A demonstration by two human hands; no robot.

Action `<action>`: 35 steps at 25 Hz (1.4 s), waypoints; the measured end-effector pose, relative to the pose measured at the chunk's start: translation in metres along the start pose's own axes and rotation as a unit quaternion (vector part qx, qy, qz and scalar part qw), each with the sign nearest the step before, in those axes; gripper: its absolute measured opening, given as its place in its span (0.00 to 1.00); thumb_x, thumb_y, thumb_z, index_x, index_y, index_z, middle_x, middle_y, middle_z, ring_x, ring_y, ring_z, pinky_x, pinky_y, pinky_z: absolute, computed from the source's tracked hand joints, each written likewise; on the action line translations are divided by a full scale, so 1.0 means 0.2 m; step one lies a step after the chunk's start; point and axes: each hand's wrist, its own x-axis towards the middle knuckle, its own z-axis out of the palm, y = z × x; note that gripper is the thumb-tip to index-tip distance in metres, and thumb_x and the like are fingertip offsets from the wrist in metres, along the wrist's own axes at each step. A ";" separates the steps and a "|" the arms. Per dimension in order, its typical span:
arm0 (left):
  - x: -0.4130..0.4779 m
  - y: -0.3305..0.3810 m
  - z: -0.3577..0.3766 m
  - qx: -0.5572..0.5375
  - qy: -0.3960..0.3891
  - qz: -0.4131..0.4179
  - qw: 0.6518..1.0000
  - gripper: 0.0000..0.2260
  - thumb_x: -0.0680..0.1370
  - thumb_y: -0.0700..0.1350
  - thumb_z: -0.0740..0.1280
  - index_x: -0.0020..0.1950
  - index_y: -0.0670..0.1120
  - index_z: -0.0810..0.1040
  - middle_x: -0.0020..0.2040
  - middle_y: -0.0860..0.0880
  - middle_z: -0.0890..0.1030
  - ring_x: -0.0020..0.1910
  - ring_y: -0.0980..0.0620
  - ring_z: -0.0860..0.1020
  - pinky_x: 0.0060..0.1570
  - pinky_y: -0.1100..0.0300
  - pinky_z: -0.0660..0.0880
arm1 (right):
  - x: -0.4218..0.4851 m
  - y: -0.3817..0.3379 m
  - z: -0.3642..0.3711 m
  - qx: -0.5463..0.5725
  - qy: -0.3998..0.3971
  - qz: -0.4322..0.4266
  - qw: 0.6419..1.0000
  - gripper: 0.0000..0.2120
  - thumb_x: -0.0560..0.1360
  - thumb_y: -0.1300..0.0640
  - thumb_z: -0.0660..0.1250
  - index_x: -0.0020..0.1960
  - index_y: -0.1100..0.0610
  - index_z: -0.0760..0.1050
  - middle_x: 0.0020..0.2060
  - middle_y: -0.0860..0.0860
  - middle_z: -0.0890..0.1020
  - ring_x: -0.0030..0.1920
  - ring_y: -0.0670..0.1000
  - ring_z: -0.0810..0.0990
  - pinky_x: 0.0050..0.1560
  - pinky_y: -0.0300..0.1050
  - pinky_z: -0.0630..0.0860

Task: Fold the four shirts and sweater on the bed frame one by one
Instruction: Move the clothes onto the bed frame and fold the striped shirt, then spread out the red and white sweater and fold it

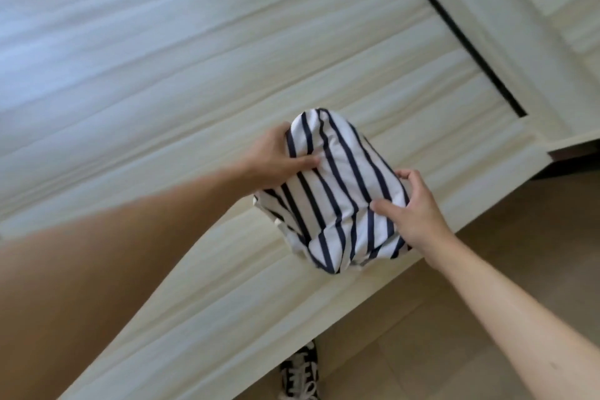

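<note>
- My left hand (pixel 272 157) grips the far left side of the striped shirt (pixel 337 191), thumb pressed on top and fingers curled under the cloth.
- My right hand (pixel 414 208) pinches the near right side of the same bundle, thumb on top, fingertips hooked over its far edge.
- The shirt, white with dark navy stripes, is gathered into a compact folded bundle between both hands, with loose layers hanging out at its near left corner.
- The bundle sits over the near edge of the pale wooden bed frame (pixel 194 91), towards its right end; I cannot tell if it rests on the boards or is held just above them.
- A cream headboard panel (pixel 535 26) stands at the far right.
- Tan floor (pixel 487 269) lies to the near right, with my black sneaker (pixel 300 373) with white laces beside the frame.
</note>
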 end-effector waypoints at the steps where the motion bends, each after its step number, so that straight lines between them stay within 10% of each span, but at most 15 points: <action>1: 0.13 0.10 0.06 0.006 -0.009 -0.003 1.000 0.26 0.73 0.55 0.76 0.68 0.50 0.75 0.59 0.52 0.81 0.58 0.50 0.79 0.60 0.53 0.76 | 0.09 0.00 -0.12 0.006 0.021 -0.006 1.000 0.25 0.74 0.57 0.75 0.65 0.46 0.66 0.59 0.51 0.81 0.54 0.53 0.84 0.56 0.58 0.82; 5: 0.56 0.36 0.26 0.029 -0.010 -0.004 1.000 0.26 0.75 0.51 0.75 0.71 0.50 0.71 0.62 0.50 0.79 0.60 0.47 0.77 0.58 0.53 0.73 | 0.42 0.03 -0.47 -0.023 0.117 -0.024 0.993 0.32 0.73 0.55 0.75 0.71 0.46 0.63 0.69 0.54 0.74 0.67 0.57 0.76 0.66 0.56 0.75; 8: 0.74 0.38 0.42 0.265 0.066 0.044 0.961 0.33 0.76 0.48 0.72 0.78 0.48 0.62 0.73 0.44 0.68 0.71 0.42 0.68 0.69 0.47 0.69 | 0.60 0.11 -0.52 -0.145 0.208 -0.019 0.967 0.43 0.74 0.52 0.74 0.80 0.50 0.52 0.77 0.56 0.65 0.76 0.59 0.65 0.71 0.57 0.67; 12: 0.71 0.26 0.64 0.461 0.027 0.181 0.868 0.44 0.75 0.64 0.68 0.83 0.54 0.47 0.83 0.45 0.46 0.82 0.40 0.45 0.77 0.36 0.52 | 0.64 0.28 -0.27 -0.289 0.150 -0.080 0.942 0.53 0.71 0.32 0.69 0.82 0.49 0.41 0.82 0.55 0.48 0.81 0.58 0.48 0.77 0.64 0.53; 19: 0.62 0.10 0.51 0.483 -0.033 0.080 0.871 0.57 0.69 0.73 0.67 0.81 0.55 0.32 0.81 0.49 0.31 0.80 0.44 0.33 0.77 0.32 0.44 | 0.58 0.41 -0.26 -0.385 0.126 -0.052 0.913 0.63 0.63 0.15 0.51 0.80 0.52 0.28 0.80 0.57 0.34 0.80 0.58 0.34 0.79 0.62 0.39; 28: -0.22 -0.14 0.13 0.237 0.112 0.065 0.963 0.37 0.81 0.59 0.62 0.83 0.47 0.48 0.83 0.44 0.53 0.82 0.45 0.51 0.80 0.48 0.53 | 0.10 -0.18 0.30 -0.310 0.083 -0.218 0.922 0.48 0.77 0.43 0.67 0.82 0.50 0.36 0.82 0.51 0.40 0.82 0.54 0.40 0.80 0.56 0.43; 35: -1.14 -0.81 -0.66 0.164 0.264 -0.105 0.945 0.35 0.81 0.56 0.63 0.82 0.46 0.52 0.81 0.45 0.57 0.81 0.46 0.55 0.78 0.49 0.56 | -0.55 -0.76 1.46 -0.289 -0.082 -0.323 0.898 0.44 0.77 0.52 0.67 0.82 0.54 0.43 0.81 0.53 0.52 0.81 0.52 0.52 0.80 0.53 0.53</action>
